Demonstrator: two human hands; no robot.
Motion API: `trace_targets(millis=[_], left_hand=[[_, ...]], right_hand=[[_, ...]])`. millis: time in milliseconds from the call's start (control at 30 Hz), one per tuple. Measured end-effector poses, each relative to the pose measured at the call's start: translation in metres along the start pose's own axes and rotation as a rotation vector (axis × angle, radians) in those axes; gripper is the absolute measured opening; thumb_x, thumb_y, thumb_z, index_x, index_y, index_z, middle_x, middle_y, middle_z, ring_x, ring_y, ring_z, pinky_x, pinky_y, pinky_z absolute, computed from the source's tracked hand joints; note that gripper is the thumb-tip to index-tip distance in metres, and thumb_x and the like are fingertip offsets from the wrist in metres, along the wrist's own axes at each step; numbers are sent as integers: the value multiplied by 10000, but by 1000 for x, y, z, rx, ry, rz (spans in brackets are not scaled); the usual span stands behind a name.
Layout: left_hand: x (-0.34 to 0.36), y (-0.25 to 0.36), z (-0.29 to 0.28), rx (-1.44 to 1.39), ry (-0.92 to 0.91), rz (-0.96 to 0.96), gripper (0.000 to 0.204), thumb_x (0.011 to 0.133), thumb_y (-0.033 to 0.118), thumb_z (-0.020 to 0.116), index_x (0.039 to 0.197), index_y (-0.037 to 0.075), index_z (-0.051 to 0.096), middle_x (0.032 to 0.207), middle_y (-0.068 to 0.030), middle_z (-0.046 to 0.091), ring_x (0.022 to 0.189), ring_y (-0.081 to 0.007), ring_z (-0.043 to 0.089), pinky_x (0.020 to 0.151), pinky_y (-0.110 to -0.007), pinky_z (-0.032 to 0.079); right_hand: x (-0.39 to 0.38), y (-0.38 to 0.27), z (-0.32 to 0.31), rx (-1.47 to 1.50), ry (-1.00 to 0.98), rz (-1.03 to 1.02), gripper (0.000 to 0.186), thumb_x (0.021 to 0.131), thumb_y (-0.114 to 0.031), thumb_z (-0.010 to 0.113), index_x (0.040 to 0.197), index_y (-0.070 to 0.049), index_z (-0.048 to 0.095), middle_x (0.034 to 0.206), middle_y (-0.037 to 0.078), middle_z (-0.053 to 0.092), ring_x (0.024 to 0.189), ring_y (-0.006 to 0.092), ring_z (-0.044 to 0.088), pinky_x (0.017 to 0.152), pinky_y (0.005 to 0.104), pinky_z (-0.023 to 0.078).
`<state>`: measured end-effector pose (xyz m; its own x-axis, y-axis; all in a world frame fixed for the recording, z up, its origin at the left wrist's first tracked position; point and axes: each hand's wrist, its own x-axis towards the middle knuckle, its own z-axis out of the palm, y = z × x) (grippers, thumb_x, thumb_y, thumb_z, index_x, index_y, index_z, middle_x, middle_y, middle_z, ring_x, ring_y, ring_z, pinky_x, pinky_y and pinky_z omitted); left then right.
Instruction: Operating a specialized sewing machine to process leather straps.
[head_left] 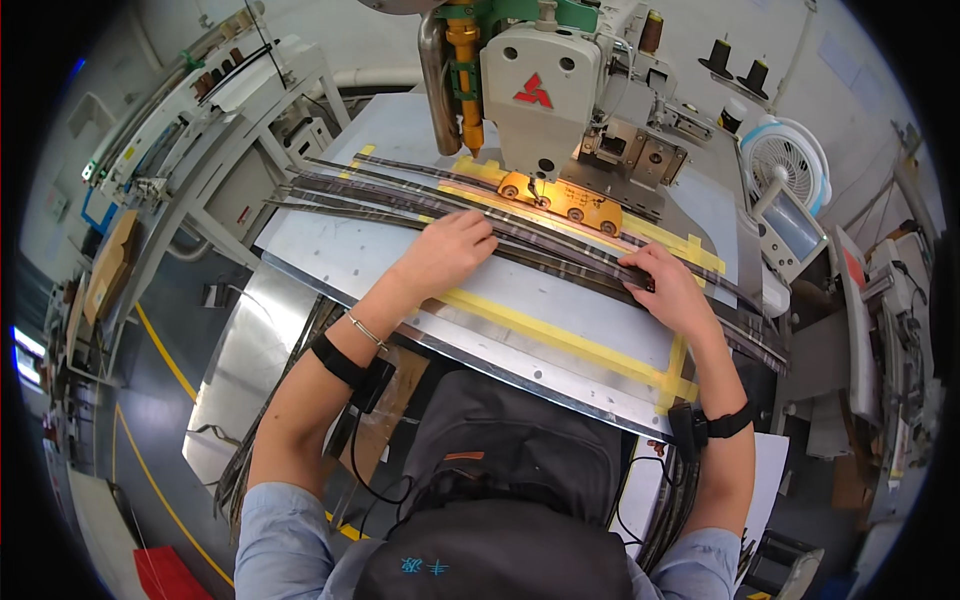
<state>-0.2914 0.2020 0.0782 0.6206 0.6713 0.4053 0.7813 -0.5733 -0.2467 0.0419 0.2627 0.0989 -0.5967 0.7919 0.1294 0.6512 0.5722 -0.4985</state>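
Long, narrow dark woven strips point(570, 268) with pale cross-bands lie in a loose bundle from left to right across the pale sewing machine bed point(350, 262). My left hand point(450, 250) is closed over the strips left of the machine head, its fingertips partly hidden. Farther right, my right hand point(665, 287) closes thumb and fingers around the same bundle. Just beyond both hands sits a yellow metal clamp plate point(570, 203) with round screws, lit under the needle area. More strips run beside it toward the right edge.
The large white sewing machine head point(545, 95) rises at the far middle. Yellow tape point(560, 337) frames part of the bed. To the right are a white fan point(785, 165) and a control screen point(790, 232). Additional strips point(270, 415) hang below the bed's left side.
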Motion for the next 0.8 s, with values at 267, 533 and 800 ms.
trace_targets(millis=[267,533,800], left_hand=[[7,-5,19,-300,-41,-392,484,870,274,623,1261,24,485,1337,-162,429,1211,-356,418,1056,-423,332],[0,-9,30,-322,36,-427,481,863,309,631,1222,6,527,1306,-142,479,1217,-334,436,1056,-416,342],[-7,-11,23,-505,92,-444,423,801,228,706,1161,20,625,1286,-121,567,1238,-285,483,1085,-406,340]], right_hand=[[1,-2,2,20,-16,12,321,783,-59,679,1098,-81,621,1068,79,574,954,277,608,810,363,498],[2,-4,1,63,-29,42,295,806,-77,685,1093,-75,615,1063,76,573,946,261,608,812,345,492],[0,-5,0,88,-25,39,287,809,-85,692,1086,-75,618,1042,84,568,942,260,603,813,343,490]])
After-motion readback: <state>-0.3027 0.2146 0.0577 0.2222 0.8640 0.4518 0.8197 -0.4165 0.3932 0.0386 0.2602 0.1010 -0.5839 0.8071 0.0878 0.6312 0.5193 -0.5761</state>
